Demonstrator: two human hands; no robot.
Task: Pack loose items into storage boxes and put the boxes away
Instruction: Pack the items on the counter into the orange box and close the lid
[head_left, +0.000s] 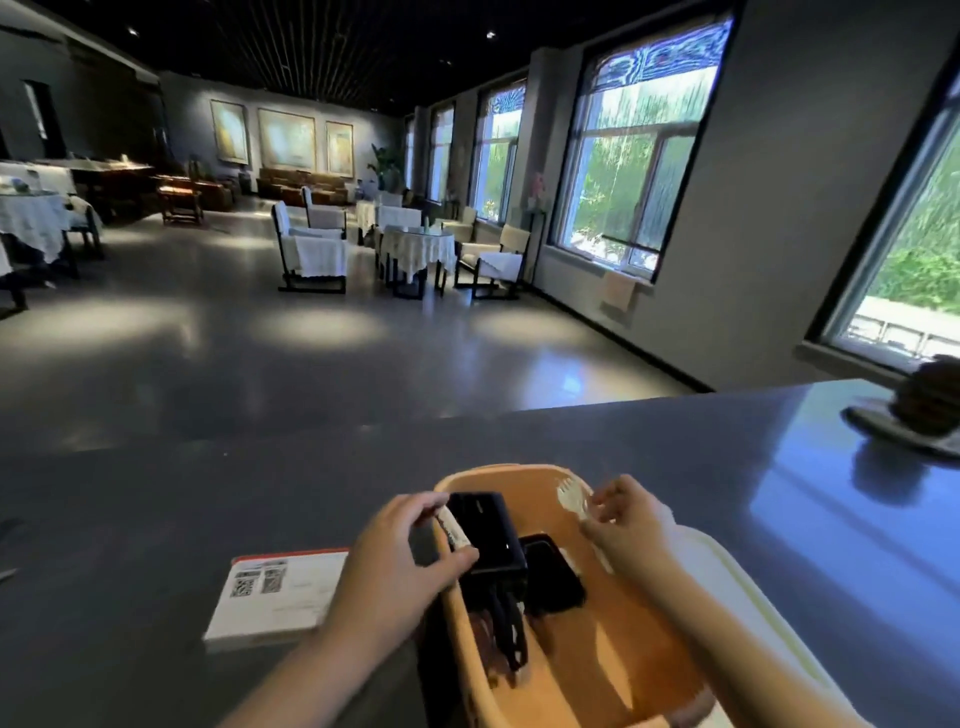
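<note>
An orange storage box (613, 654) stands on the dark counter in front of me. Inside it lie a black rectangular case (485, 535), a flat black device (553, 574) and some dark cords (506, 623). My left hand (400, 556) grips the black case at the box's left rim, with a whitish wrapped stick (457, 530) against its fingers. My right hand (631, 525) holds a white plastic fork (571, 500) over the box's far right corner. A pale lid (748, 603) lies under or beside the box on the right.
A white booklet with a red edge and QR codes (275, 597) lies left of the box. A dark object on a saucer (930, 410) sits at the counter's far right. Beyond the counter edge is a floor with covered tables and chairs (410, 249).
</note>
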